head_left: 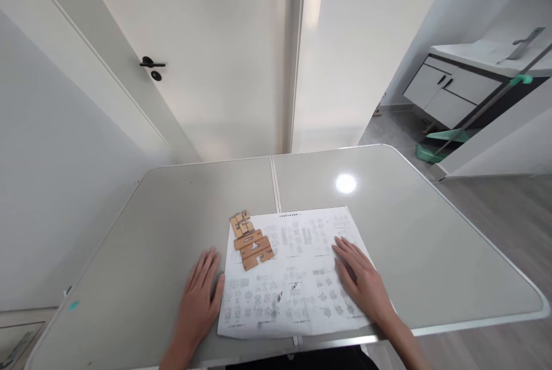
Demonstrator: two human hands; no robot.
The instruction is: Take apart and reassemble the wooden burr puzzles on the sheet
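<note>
A white sheet [302,272] printed with rows of small diagrams lies on the grey folding table [172,203]. On its upper left rest several notched wooden puzzle pieces [252,241], laid close against one another. My left hand [200,286] lies flat on the table just left of the sheet, fingers stretched out, its thumb near the sheet's edge. Flat on the right part of the sheet is my right hand [360,278], with its fingers extended and nothing in them. Neither hand touches the wooden pieces.
A white door with a black handle [152,64] stands beyond the table. At the far right are a washbasin cabinet [452,88] and a green dustpan [431,151]. A metal seam [275,183] runs across the table's middle, and a lamp reflection shines on its right half.
</note>
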